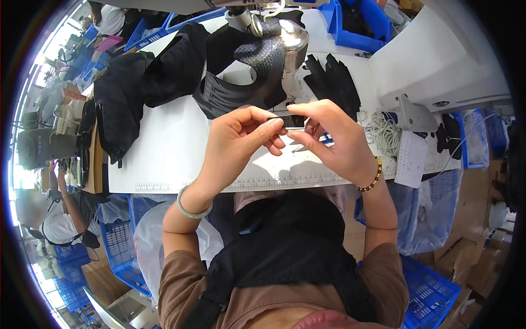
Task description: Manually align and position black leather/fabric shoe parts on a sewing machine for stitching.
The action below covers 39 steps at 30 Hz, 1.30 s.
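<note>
Above the white table, my two hands meet around a short black fabric strip (291, 121). My left hand (236, 138) pinches the strip's left end between thumb and fingers. My right hand (337, 140) is closed round its other end, thumb below and index finger above; that end is partly hidden by the fingers. Behind the right hand, a small tool with blue parts (327, 139), partly covered, lies on the table. Just beyond my hands, a grey and black patterned fabric piece (235, 98) lies beneath the sewing machine head (263, 24).
Black fabric pieces (118, 104) are heaped at the left, and a bundle of black strips (333, 85) lies right of the machine. Coiled pale cord (383, 131) sits near the machine's white body (444, 60). A blue bin (359, 38) stands behind. A co-worker (66, 216) is far left.
</note>
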Each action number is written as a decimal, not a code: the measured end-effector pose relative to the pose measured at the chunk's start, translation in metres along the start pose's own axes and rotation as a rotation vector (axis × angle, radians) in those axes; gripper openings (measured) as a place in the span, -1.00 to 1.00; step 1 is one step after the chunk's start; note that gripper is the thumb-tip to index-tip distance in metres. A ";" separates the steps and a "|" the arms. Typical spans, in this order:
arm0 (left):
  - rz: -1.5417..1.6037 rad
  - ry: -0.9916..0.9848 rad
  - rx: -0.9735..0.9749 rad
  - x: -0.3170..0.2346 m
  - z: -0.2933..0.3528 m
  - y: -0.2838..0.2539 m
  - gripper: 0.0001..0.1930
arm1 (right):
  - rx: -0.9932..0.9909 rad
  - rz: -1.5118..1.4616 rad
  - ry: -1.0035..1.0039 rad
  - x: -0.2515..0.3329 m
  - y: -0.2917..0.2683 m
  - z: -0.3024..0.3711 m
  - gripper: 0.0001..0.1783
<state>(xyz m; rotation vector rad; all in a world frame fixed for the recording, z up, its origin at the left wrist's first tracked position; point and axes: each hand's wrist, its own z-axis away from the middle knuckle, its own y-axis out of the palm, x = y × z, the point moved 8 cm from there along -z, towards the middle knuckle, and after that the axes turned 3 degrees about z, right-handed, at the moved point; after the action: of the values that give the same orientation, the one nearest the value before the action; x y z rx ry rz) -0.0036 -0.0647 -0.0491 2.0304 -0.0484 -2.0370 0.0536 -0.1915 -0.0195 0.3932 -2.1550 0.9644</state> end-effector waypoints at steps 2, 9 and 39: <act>-0.006 0.023 -0.015 -0.005 0.003 0.001 -0.85 | -0.058 0.074 -0.099 0.007 -0.003 0.000 -0.67; 0.012 0.023 -0.021 -0.009 -0.002 -0.004 -0.85 | -0.106 0.121 -0.170 0.009 -0.005 -0.007 -0.71; -0.109 0.183 -0.288 -0.064 -0.049 -0.043 -0.88 | -0.511 -0.186 -0.099 -0.001 0.006 -0.044 -0.69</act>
<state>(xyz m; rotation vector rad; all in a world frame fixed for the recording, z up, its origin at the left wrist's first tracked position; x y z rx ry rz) 0.0368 -0.0021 0.0033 2.0595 0.3764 -1.7852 0.0727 -0.1546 -0.0038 0.3830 -2.3067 0.2765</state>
